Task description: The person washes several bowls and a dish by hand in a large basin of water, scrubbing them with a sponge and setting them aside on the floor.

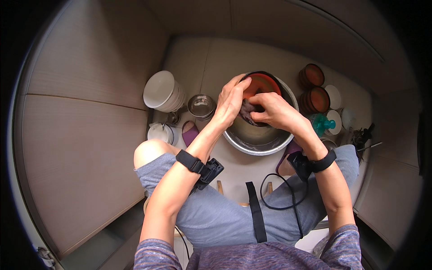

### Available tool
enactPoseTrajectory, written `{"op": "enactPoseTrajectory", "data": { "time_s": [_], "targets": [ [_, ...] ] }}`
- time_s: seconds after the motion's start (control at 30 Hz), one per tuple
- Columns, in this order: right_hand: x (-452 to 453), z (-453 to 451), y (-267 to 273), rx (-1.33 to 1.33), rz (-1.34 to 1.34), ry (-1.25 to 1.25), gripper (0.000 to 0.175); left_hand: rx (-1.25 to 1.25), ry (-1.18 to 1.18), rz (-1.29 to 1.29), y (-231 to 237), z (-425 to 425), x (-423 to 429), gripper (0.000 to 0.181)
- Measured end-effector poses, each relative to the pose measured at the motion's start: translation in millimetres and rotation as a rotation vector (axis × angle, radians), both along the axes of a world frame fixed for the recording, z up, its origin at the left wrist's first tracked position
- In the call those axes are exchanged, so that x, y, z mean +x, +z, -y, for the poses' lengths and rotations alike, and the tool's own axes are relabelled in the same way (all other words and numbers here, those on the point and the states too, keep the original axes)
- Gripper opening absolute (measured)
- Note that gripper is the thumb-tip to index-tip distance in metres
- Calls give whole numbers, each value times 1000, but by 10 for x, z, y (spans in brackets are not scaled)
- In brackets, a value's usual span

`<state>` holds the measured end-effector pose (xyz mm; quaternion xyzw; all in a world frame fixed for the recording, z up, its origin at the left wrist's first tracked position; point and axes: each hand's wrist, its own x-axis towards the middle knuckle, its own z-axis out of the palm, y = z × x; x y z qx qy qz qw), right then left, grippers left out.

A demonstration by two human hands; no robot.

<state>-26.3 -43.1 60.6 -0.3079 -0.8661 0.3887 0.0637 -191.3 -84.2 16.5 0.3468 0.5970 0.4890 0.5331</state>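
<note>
My left hand [231, 101] grips the left side of a bowl [265, 84] that is orange inside with a dark rim. The bowl is tilted over a large metal basin [261, 150], which holds some cloudy liquid. Pinched in my right hand [278, 109] is a dark brown scrubbing cloth or pad [248, 110], pressed at the bowl's near side. My fingers and the pad hide part of the bowl's inside.
Left of the basin are stacked white bowls [158, 89], metal bowls [201, 106] and white plates [159, 133]. To the right stand stacked orange bowls [319, 99], a teal pump bottle [322, 125] and dark utensils [362, 138]. Cabinet panels [84, 141] flank me; a black cable [265, 202] loops over my lap.
</note>
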Motion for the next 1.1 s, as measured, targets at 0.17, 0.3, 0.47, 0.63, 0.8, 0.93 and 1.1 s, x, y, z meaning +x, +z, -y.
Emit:
{"op": "enactPoseTrajectory", "data": {
  "time_s": [0.17,0.3,0.47,0.63,0.8,0.93,1.1],
  "targets": [
    [233,82,-101,444,209,-159,30,-9,-69,-186,68,-37,258,57],
    [170,-70,-151,555,257,-340,27,-85,-94,42,64,-95,331,70],
    [229,-225,-90,417,-175,-369,18,-152,-249,285,110,-134,343,89],
    [181,-174,173,-161,-217,-218,35,-253,-182,360,303,-79,368,101],
    [288,27,44,68,-232,-36,39,-366,-107,424,404,-123,365,86],
    [346,8,71,85,-233,-79,36,-291,-199,353,376,-142,403,83],
    [577,-257,257,-260,-289,-123,43,-330,-268,252,354,-167,481,83]
  ]
}}
